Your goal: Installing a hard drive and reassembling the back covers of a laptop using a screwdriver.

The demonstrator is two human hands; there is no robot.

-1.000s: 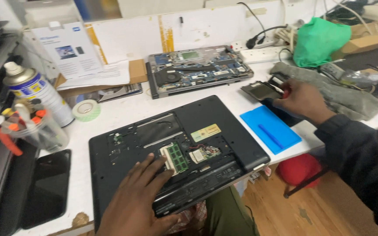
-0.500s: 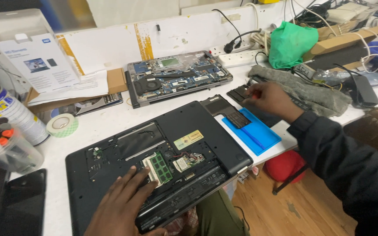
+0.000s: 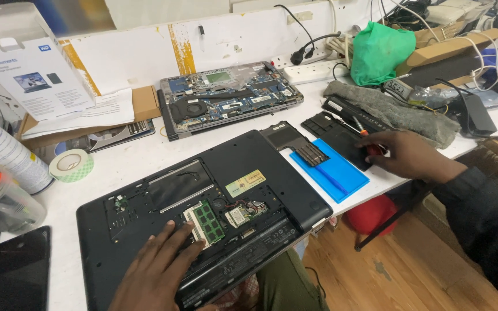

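Head view: white workbench [image 3: 134, 158] over wood floor; left hand [image 3: 157, 270] flat on laptop [image 3: 203, 207], right hand [image 3: 410, 154] on screwdriver [image 3: 359, 128].

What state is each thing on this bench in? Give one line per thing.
Black laptop: upside down, bottom cover off, memory exposed.
Second laptop: opened, circuit board bare.
Cover panel: removed, lying partly on the blue mat.
Tape roll: lying flat.
Left hand: resting on black laptop.
Right hand: on a screwdriver.
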